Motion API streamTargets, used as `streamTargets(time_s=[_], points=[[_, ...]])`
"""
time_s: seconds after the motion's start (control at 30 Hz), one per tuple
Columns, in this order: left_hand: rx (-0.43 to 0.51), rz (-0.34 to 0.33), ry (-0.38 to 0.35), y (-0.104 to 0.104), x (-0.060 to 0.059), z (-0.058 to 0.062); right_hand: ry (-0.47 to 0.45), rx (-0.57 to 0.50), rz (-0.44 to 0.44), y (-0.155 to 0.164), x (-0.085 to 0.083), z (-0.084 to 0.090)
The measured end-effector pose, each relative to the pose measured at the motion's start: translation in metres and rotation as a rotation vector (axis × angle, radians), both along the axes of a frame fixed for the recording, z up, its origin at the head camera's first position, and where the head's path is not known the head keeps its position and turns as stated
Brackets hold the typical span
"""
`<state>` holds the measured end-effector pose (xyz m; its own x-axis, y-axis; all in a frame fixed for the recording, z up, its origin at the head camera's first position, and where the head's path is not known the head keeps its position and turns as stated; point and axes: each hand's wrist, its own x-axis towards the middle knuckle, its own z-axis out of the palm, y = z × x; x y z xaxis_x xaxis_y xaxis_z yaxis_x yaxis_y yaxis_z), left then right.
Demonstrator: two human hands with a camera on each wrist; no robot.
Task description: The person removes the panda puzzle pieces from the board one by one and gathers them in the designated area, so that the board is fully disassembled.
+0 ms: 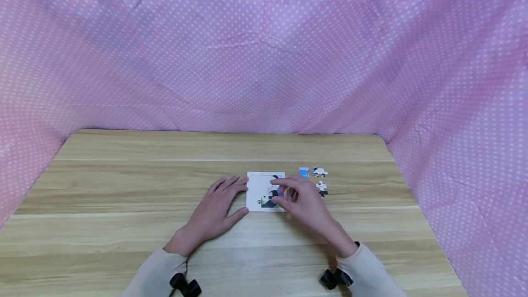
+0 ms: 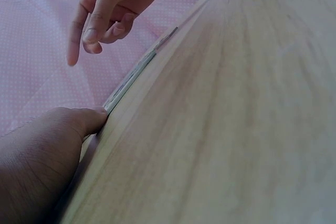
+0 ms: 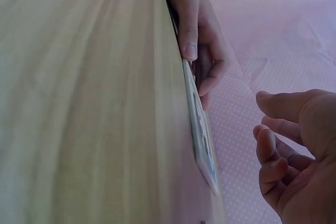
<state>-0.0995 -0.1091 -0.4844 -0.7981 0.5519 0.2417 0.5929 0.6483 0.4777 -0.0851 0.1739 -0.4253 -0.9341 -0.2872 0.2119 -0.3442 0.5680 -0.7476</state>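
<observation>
A white puzzle tray lies flat on the wooden table, with panda-picture pieces in its lower and right parts. My left hand lies at the tray's left side, fingers spread; the thumb touches its near left corner. Over the tray's right part hovers my right hand, thumb and index finger apart. Nothing shows between those fingers in the left wrist view, where the right hand is above the tray edge. From the right wrist view, the tray appears edge-on below the right hand.
Right of the tray lie loose puzzle pieces: a blue one, a panda piece and a black-and-white one partly behind the right hand. A pink dotted cloth hangs behind and beside the table.
</observation>
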Motion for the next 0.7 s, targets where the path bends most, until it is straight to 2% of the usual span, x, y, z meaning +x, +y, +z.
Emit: streamTargets(time_s=[0.4,0.7], points=[[-0.026,0.0,-0.025,0.0,0.0,0.003,-0.024,0.1,0.01,-0.003,0.0,-0.014],[-0.028,0.002,-0.023,0.0,0.0,0.003,-0.106,0.134,0.008,-0.005,0.0,-0.018]])
